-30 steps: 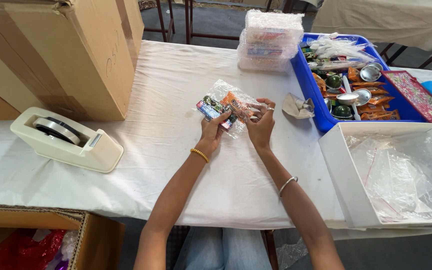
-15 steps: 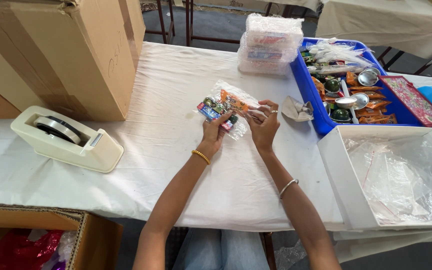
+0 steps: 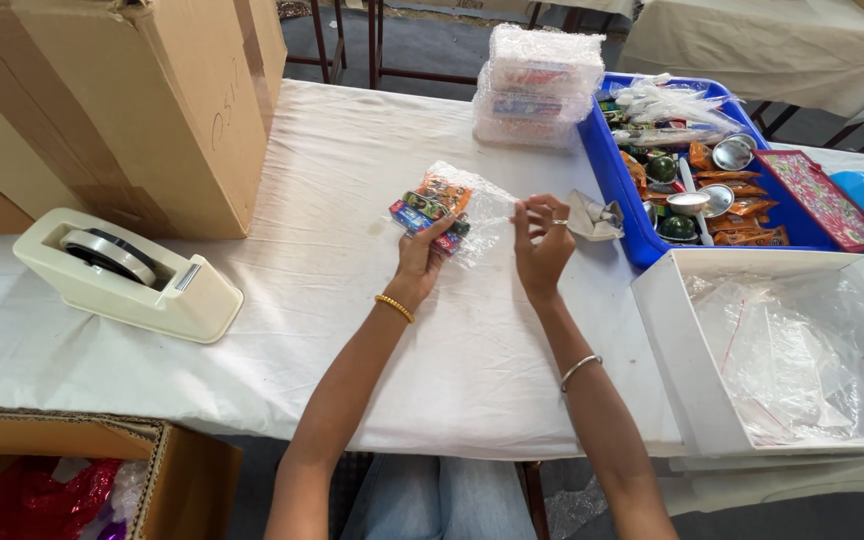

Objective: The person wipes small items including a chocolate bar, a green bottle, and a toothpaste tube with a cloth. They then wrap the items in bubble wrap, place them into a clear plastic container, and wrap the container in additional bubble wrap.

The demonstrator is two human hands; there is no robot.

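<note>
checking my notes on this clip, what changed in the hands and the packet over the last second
The right hand has let go of the clear packet of small colourful items and lifted slightly off to the right, fingers pinched together. The left hand now holds the packet alone. The tape dispenser, blue tray and white box stayed put.

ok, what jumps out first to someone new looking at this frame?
Mid-table, the left hand holds a clear packet of colourful sweets, the right hand pinching its far edge. Right of them sits a blue tray of small goods; left, a cream tape dispenser.
</note>
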